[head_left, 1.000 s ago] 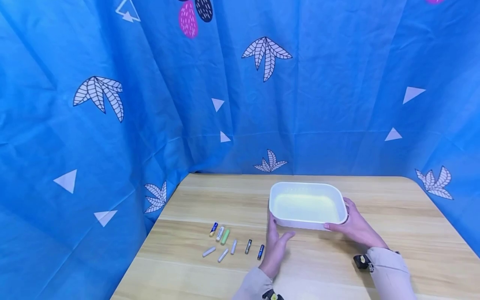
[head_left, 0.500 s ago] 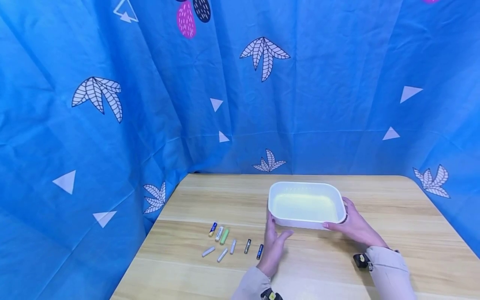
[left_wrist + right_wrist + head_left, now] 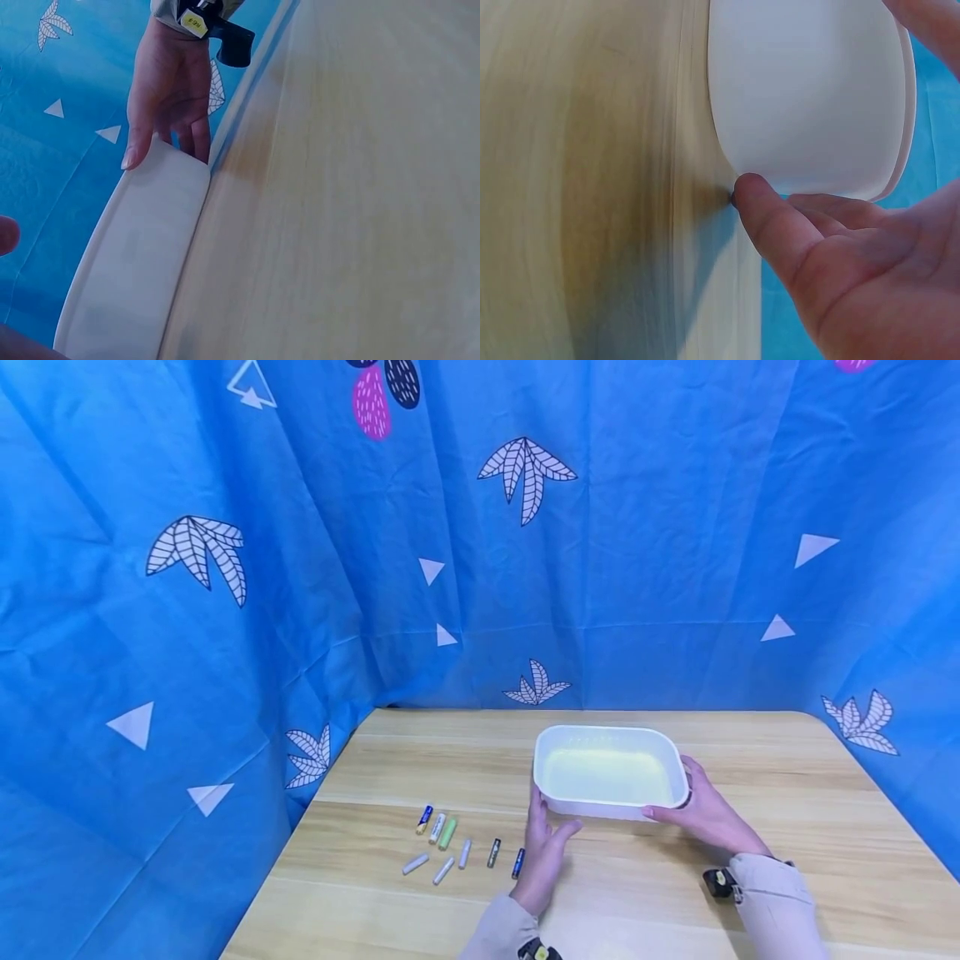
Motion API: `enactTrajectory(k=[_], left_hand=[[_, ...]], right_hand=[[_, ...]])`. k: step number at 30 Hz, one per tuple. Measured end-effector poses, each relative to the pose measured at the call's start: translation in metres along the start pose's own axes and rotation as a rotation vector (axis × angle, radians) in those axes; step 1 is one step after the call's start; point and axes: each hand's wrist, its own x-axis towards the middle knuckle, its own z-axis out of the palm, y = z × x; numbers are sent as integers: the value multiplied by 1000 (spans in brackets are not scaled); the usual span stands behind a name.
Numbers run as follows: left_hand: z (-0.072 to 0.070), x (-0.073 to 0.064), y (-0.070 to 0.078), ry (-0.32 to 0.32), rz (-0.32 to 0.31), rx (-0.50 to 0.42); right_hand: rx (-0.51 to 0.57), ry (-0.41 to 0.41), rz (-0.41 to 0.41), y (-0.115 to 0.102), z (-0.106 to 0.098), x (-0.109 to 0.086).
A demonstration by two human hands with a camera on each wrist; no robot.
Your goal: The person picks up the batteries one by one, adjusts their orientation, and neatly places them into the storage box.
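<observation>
A white rectangular plastic box (image 3: 596,808), its open top up, stands on the table between my hands. My right hand (image 3: 712,814) grips its right end, thumb on the near wall and fingers round the corner. Along the left end lie the rather straight fingers of my left hand (image 3: 543,864), the thumb standing away from the wall. The left wrist view has the box's long side (image 3: 135,247) low against the wood, with the right hand (image 3: 172,97) at its far end. In the right wrist view, fingers (image 3: 780,225) touch the box's end wall (image 3: 802,97).
Several batteries lie left of my left hand: a green one (image 3: 447,834), a white one (image 3: 437,828), a blue one (image 3: 518,863) close by the hand, a dark one (image 3: 493,852) and small pale ones. A blue patterned curtain (image 3: 637,568) hangs behind the wooden table (image 3: 337,893).
The head view has shifted slightly. Both hands and the box show almost no movement, and the batteries lie as before.
</observation>
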Motion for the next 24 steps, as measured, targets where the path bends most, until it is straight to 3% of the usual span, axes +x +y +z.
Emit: enactTrajectory(k=[7,16,20,24], left_hand=[[0,-1,1,-14,35,2],[-7,2,8,37,-76,-3],[-20,6,17,87,-98,87],[-45,12,26,19,-37,174]], right_hand=[[-17,-12,30,-2,-1,-3],[-5,-13,32,-2,-2,-3],[-6,-12,23,-2,-3,-1],[0,-19,10,-2,-2,0]])
